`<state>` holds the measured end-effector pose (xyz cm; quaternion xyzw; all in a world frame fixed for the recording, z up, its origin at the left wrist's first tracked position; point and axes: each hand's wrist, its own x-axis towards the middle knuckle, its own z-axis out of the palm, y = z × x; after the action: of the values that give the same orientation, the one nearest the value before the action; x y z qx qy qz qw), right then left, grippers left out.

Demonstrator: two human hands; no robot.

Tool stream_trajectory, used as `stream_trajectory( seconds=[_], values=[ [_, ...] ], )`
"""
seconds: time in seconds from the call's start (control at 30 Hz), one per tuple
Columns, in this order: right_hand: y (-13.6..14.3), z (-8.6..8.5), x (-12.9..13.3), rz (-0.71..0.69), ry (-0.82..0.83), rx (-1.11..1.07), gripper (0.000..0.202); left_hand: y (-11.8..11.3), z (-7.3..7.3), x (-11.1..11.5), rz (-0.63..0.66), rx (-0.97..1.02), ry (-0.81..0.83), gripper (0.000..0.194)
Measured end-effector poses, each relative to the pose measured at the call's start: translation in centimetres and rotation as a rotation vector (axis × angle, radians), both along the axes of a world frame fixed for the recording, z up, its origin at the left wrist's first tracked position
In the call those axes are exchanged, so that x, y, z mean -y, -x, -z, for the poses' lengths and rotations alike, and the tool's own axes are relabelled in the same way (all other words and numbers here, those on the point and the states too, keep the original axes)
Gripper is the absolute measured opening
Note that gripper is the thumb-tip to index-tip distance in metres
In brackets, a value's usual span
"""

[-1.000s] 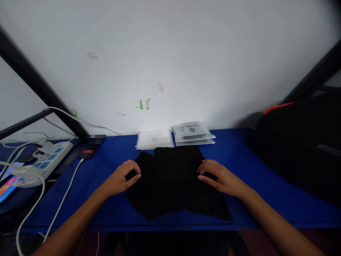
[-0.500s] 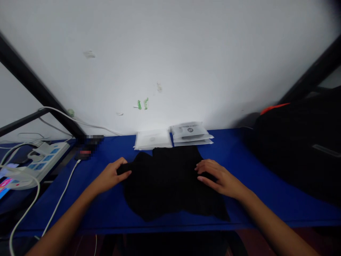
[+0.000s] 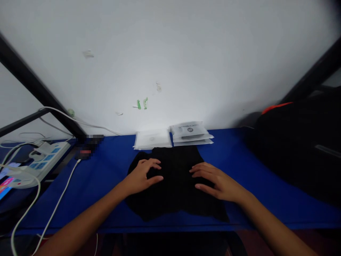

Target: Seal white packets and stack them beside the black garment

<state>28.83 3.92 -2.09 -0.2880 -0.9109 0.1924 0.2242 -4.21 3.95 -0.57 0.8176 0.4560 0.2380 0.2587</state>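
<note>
A black cloth [image 3: 174, 193] lies spread on the blue table [image 3: 106, 170] in front of me. My left hand [image 3: 141, 175] rests flat on the cloth's left half, fingers apart and pointing right. On the right half my right hand [image 3: 215, 179] lies palm down with fingers spread, pointing left. Neither hand grips anything. Behind the cloth, two stacks of clear packets [image 3: 153, 138] and printed packets [image 3: 190, 132] lie against the wall.
A white power strip [image 3: 39, 161] with cables sits at the left, with a white cable [image 3: 61, 199] running down the table. A black bag [image 3: 301, 145] with an orange edge fills the right side. A small black item [image 3: 89, 145] lies near the wall.
My left hand let go of the cloth's left edge and moved right onto the cloth, fingers now spread. The cloth's left part is folded in. My right hand shifted slightly left.
</note>
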Motion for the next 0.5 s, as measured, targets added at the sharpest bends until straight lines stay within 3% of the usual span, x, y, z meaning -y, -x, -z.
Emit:
stream_trajectory(
  seconds=[0.1,0.2,0.3,0.4,0.5],
  values=[
    [0.0,0.0,0.0,-0.006,-0.006,0.002,0.022,0.8,0.2,0.3,-0.012,-0.004,-0.039,0.029],
    [0.0,0.0,-0.1,-0.017,-0.015,-0.004,0.021,2.2,0.6,0.2,-0.242,0.132,-0.132,0.035],
    [-0.1,0.0,-0.1,-0.007,-0.029,-0.027,0.02,2.8,1.4,0.3,-0.455,-0.011,-0.215,0.038],
    [-0.2,0.0,-0.1,0.013,-0.052,-0.071,0.019,2.6,2.3,0.8,-0.454,-0.241,-0.208,0.045],
    [-0.4,0.0,-0.1,0.029,-0.068,-0.086,0.018,2.1,2.9,1.0,-0.389,-0.333,-0.194,0.047]
  ],
)
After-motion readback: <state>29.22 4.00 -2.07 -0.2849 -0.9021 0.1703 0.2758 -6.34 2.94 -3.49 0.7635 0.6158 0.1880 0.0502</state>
